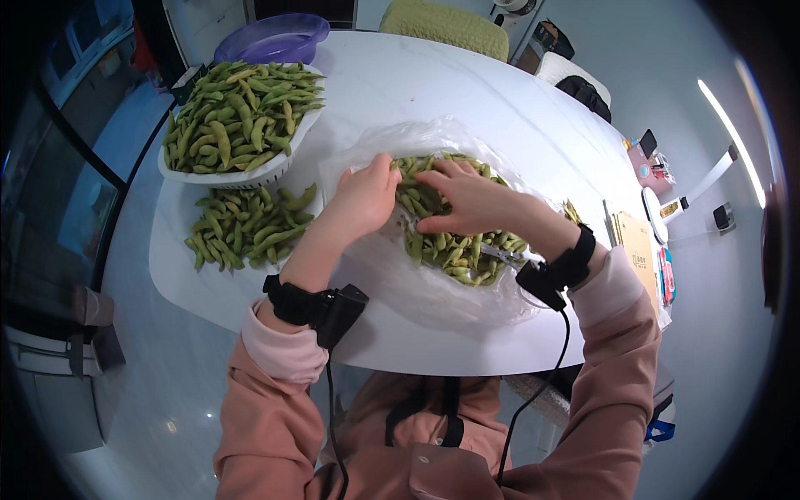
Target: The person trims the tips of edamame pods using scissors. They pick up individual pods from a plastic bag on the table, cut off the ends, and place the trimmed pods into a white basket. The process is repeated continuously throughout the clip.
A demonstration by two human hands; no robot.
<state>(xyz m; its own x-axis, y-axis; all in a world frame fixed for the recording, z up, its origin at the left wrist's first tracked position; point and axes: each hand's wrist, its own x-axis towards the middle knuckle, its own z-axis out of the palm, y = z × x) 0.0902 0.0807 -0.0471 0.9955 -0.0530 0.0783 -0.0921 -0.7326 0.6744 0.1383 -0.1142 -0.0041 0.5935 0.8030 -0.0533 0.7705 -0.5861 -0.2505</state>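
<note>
A heap of green soybean pods (447,250) lies on a spread clear plastic bag (400,294) in front of me. My left hand (370,195) is at the heap's left edge with its fingers curled; the back of the hand hides whether a pod is between them. My right hand (465,195) reaches over the pods, thumb and fingers apart, the fingertips down among them. Below my right wrist, a pair of scissors (498,253) rests on the pods, partly hidden by a wrist-worn device. Left of my left hand, a loose pile of pods (250,228) sits on the table.
A white plastic basket (250,181) heaped with pods stands at the table's left, with a purple basin (275,40) behind it. Brown paper notebooks (637,250) lie at the right edge of the white table (387,347). A green-covered chair (444,28) is beyond the far edge.
</note>
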